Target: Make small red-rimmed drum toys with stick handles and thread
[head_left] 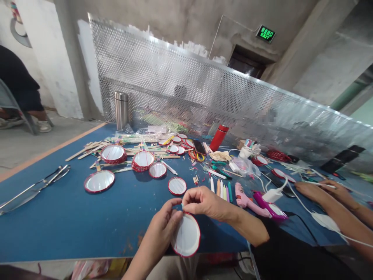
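Note:
My left hand grips a white paper plate with a red rim, held upright over the near edge of the blue table. My right hand is pinched at the plate's top edge on something small and pale blue that I cannot name. Both hands touch the plate, just in front of my body.
Several red-rimmed plates lie further back among wooden sticks. Pink and purple glue guns rest to the right near another person's arms. A steel flask, a red bottle and a perforated metal screen stand behind. Long tongs lie at left.

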`<action>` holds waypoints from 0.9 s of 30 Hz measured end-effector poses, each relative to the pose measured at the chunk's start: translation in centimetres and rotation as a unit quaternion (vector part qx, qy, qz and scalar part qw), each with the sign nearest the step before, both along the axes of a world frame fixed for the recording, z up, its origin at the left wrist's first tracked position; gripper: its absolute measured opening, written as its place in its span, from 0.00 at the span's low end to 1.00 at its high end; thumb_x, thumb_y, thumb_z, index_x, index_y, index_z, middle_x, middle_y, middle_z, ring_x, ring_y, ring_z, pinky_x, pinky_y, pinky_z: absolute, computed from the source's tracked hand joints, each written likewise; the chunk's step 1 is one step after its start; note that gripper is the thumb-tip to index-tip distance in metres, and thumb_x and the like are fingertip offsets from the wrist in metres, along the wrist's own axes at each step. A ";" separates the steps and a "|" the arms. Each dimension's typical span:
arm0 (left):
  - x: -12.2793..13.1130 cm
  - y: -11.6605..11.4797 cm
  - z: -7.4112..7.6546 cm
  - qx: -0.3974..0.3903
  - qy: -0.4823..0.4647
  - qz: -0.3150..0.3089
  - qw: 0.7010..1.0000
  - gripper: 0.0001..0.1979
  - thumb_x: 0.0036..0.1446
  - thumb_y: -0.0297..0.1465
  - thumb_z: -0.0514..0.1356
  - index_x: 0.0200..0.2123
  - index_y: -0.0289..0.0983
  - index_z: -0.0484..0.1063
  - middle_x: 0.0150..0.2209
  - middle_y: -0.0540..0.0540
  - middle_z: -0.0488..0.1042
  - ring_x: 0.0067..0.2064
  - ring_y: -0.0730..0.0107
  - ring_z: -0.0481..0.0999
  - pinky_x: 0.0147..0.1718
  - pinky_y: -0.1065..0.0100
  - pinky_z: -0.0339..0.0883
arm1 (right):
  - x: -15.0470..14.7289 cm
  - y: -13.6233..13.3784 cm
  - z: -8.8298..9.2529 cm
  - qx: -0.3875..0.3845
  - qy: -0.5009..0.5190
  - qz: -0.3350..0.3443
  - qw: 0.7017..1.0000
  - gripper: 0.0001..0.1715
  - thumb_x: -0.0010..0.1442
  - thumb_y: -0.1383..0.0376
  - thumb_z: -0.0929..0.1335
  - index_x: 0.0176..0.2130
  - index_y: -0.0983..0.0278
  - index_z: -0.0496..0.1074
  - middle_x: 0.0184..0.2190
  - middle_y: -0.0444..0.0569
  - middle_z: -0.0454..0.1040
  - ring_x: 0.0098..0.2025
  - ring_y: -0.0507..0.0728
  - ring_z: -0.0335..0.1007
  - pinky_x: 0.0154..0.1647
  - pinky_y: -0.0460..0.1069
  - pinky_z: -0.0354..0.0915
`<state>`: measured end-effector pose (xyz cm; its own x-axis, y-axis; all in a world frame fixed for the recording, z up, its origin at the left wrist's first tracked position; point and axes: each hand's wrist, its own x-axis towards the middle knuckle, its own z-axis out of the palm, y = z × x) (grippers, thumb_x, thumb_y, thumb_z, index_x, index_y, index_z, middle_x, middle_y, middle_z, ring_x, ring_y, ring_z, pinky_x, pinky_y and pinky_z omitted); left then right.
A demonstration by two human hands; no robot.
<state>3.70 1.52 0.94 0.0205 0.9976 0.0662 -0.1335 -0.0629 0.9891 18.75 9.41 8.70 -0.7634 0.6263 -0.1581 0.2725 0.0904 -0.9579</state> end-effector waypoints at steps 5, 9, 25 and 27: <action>-0.1 -0.2 0.4 0.000 0.001 0.026 1.000 0.16 0.54 0.44 0.58 0.28 0.36 0.68 0.24 0.52 0.65 0.25 0.74 0.62 0.25 0.74 0.57 | -0.1 -0.2 -0.1 -0.006 0.004 -0.003 1.000 0.08 0.50 0.63 0.70 0.28 0.67 0.70 0.23 0.39 0.65 0.26 0.47 0.55 0.28 0.43 0.51; -0.2 -0.6 0.9 -0.009 -0.017 0.023 1.000 0.18 0.53 0.46 0.59 0.28 0.36 0.68 0.24 0.52 0.64 0.25 0.75 0.60 0.23 0.75 0.55 | -0.2 -0.7 -0.3 -0.005 -0.001 -0.010 1.000 0.08 0.51 0.63 0.69 0.27 0.66 0.68 0.22 0.38 0.62 0.25 0.47 0.52 0.26 0.43 0.49; -0.3 -0.2 0.9 -0.056 -0.092 -0.005 0.994 0.22 0.47 0.46 0.64 0.35 0.33 0.72 0.24 0.51 0.70 0.24 0.75 0.65 0.23 0.75 0.58 | 0.4 -0.8 -1.2 -0.027 0.034 -0.034 0.998 0.14 0.52 0.58 0.71 0.30 0.67 0.70 0.23 0.39 0.64 0.25 0.46 0.54 0.26 0.43 0.49; -0.3 -0.3 1.1 -0.050 -0.078 0.007 0.996 0.20 0.47 0.46 0.64 0.31 0.34 0.72 0.23 0.52 0.68 0.23 0.76 0.63 0.22 0.76 0.56 | 0.3 -0.8 -1.0 -0.022 0.027 -0.028 0.999 0.14 0.52 0.58 0.71 0.30 0.67 0.71 0.23 0.39 0.63 0.25 0.46 0.53 0.26 0.43 0.49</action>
